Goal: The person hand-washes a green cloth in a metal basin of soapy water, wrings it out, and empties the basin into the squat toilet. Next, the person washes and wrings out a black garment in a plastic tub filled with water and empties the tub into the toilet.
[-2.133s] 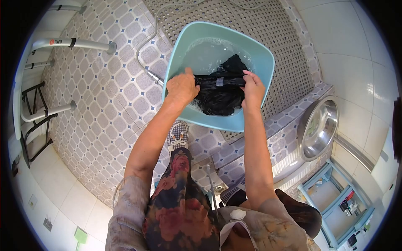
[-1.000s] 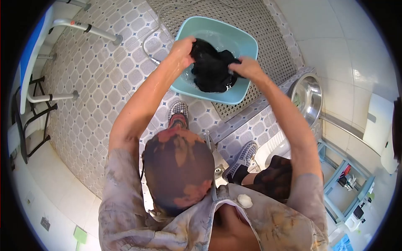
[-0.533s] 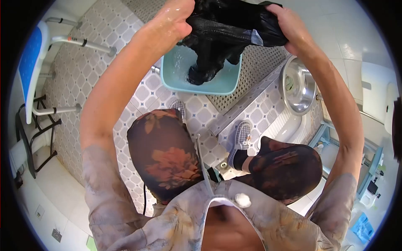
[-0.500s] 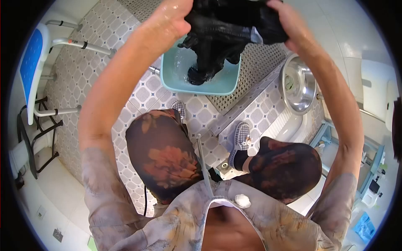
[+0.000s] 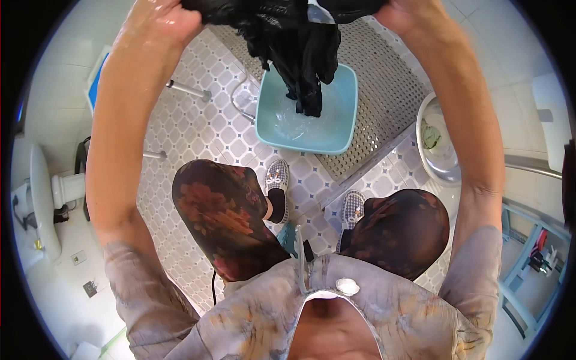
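A wet black garment (image 5: 282, 36) is stretched between my two hands at the top of the head view, with a pale patch at its upper edge. My left hand (image 5: 171, 21) grips its left end and looks wet; the fingertips run out of frame. At the opposite end, my right hand (image 5: 405, 15) is closed on the cloth, also partly cut off. Dark folds hang down over a light-blue basin (image 5: 306, 144), their lowest tip in front of the basin's inside. Some clear water (image 5: 294, 127) shows at the bottom.
A perforated grey mat (image 5: 384, 78) lies under and beside the basin on a tiled floor (image 5: 210, 132). To the right stand a metal bowl (image 5: 441, 165) with a greenish thing in it and a blue shelf rack (image 5: 516, 270). My knees flank the space below the basin.
My hands have moved farther apart, spreading the black garment wider. The view has shifted, so the basin appears lower and further right, with more of its inside showing.
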The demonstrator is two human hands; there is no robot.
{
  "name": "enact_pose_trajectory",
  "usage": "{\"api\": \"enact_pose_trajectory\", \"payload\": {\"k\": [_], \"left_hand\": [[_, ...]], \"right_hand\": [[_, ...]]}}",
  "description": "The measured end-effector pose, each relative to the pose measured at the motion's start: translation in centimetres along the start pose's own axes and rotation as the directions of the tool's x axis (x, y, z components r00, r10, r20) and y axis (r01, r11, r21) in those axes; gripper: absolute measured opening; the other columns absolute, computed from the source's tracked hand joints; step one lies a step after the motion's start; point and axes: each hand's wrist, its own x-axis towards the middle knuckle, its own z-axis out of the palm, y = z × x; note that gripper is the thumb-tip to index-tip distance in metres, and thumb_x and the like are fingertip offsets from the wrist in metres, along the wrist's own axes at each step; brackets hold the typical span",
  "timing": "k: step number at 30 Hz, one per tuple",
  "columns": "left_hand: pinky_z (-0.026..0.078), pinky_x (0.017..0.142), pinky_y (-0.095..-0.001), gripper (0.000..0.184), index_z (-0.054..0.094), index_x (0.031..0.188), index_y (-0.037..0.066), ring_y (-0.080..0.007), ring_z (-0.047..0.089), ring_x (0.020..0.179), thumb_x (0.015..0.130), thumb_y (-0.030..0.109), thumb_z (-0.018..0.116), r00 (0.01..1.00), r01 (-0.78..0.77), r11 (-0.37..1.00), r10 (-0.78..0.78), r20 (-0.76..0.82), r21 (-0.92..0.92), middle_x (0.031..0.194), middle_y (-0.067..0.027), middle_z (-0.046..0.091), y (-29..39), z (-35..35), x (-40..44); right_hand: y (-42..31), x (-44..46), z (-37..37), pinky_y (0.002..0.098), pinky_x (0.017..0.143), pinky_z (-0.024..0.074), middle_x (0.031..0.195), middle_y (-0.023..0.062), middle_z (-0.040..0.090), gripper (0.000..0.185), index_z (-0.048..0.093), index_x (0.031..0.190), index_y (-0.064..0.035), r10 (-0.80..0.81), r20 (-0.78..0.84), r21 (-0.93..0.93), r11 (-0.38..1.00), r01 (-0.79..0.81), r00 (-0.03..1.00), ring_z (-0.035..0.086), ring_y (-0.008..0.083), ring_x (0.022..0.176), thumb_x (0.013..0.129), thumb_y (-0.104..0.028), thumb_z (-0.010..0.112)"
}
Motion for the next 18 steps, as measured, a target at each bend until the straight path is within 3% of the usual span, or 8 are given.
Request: {"api": "enact_pose_trajectory", "payload": {"k": [4, 5, 8, 10, 12, 14, 16, 18], "left_hand": [[0.061, 0.070, -0.0412, 0.014, 0.064, 0.083, -0.002, -0.0298, 0.069, 0.068, 0.088, 0.006, 0.053, 0.994, -0.073, 0.994, 0.080, -0.078, 0.079, 0.078, -0.0158, 0.069, 0.5, 1.8, -2.9], [0.059, 0.078, -0.0439, 0.021, 0.065, 0.088, 0.003, -0.0277, 0.070, 0.078, 0.090, 0.023, 0.057, 0.999, 0.008, 0.987, 0.000, -0.047, 0.161, 0.086, -0.0152, 0.070, 0.6, 1.8, -3.0], [0.056, 0.086, -0.0404, 0.021, 0.066, 0.094, 0.002, -0.0237, 0.069, 0.084, 0.090, 0.021, 0.060, 0.974, 0.109, 0.960, -0.051, -0.219, 0.260, 0.092, -0.0101, 0.071, -3.1, 1.5, -2.7], [0.056, 0.086, -0.0405, 0.023, 0.066, 0.098, 0.002, -0.0250, 0.069, 0.087, 0.091, 0.023, 0.060, 0.916, 0.311, 0.930, -0.239, -0.322, 0.196, 0.095, -0.0113, 0.071, -7.6, 0.8, -1.5], [0.056, 0.087, -0.0415, 0.028, 0.065, 0.104, 0.000, -0.0252, 0.069, 0.089, 0.092, 0.024, 0.059, 0.866, 0.494, 0.850, -0.465, -0.184, 0.180, 0.099, -0.0121, 0.071, -13.7, -5.2, 2.9], [0.059, 0.078, -0.0426, 0.022, 0.061, 0.101, -0.004, -0.0279, 0.069, 0.085, 0.090, 0.015, 0.060, 0.855, 0.515, 0.841, -0.492, -0.165, 0.165, 0.098, -0.0166, 0.068, -20.4, -9.0, 5.1], [0.058, 0.076, -0.0414, 0.028, 0.059, 0.103, -0.004, -0.0270, 0.068, 0.084, 0.083, 0.013, 0.070, 0.789, 0.614, 0.772, -0.593, -0.160, 0.167, 0.101, -0.0179, 0.066, -26.5, -12.9, 7.2], [0.058, 0.073, -0.0402, 0.046, 0.056, 0.112, -0.004, -0.0251, 0.067, 0.083, 0.074, 0.011, 0.077, 0.882, 0.471, 0.776, -0.407, -0.237, 0.420, 0.103, -0.0184, 0.065, -32.4, -15.4, 7.4]], "right_hand": [[-0.2, -1.0, -2.3, 0.0329, 0.064, 0.0556, 0.073, 0.0066, 0.064, 0.022, 0.059, 0.082, -0.0040, 0.047, 0.059, 0.091, 0.994, -0.053, 0.997, 0.064, 0.0175, 0.066, 0.087, -0.024, 0.052], [0.0, -1.1, -3.2, 0.0327, 0.065, 0.0556, 0.074, 0.0067, 0.064, 0.022, 0.059, 0.083, -0.0040, 0.079, 0.069, 0.107, 0.990, -0.086, 0.994, 0.064, 0.0173, 0.066, 0.088, -0.025, 0.052], [3.6, -1.6, -5.2, 0.0333, 0.065, 0.0564, 0.078, 0.0052, 0.067, 0.027, 0.062, 0.088, -0.0048, 0.236, 0.033, 0.089, 0.967, -0.238, 0.971, 0.065, 0.0169, 0.066, 0.088, -0.032, 0.057], [6.7, -2.5, -6.0, 0.0320, 0.072, 0.0564, 0.089, 0.0075, 0.069, 0.036, 0.066, 0.100, -0.0015, 0.315, -0.205, -0.172, 0.920, -0.351, 0.927, 0.067, 0.0158, 0.076, 0.094, -0.036, 0.057], [12.4, -1.0, -10.7, 0.0334, 0.075, 0.0559, 0.096, 0.0113, 0.069, 0.043, 0.067, 0.101, 0.0017, 0.421, -0.144, -0.477, 0.764, -0.435, 0.896, 0.067, 0.0185, 0.080, 0.093, -0.039, 0.058], [18.5, -0.4, -14.7, 0.0383, 0.082, 0.0539, 0.107, 0.0181, 0.068, 0.048, 0.067, 0.104, 0.0044, 0.352, -0.237, -0.857, 0.363, -0.365, 0.906, 0.069, 0.0280, 0.089, 0.091, -0.041, 0.060], [24.0, -1.5, -16.8, 0.0426, 0.090, 0.0496, 0.111, 0.0230, 0.066, 0.049, 0.063, 0.114, 0.0025, 0.232, -0.297, -0.933, 0.138, -0.334, 0.926, 0.065, 0.0376, 0.100, 0.091, -0.041, 0.059], [29.3, -2.9, -19.1, 0.0459, 0.091, 0.0485, 0.101, 0.0270, 0.067, 0.049, 0.056, 0.124, 0.0005, 0.172, -0.372, -0.904, 0.156, -0.398, 0.912, 0.062, 0.0432, 0.100, 0.091, -0.035, 0.058]]}}
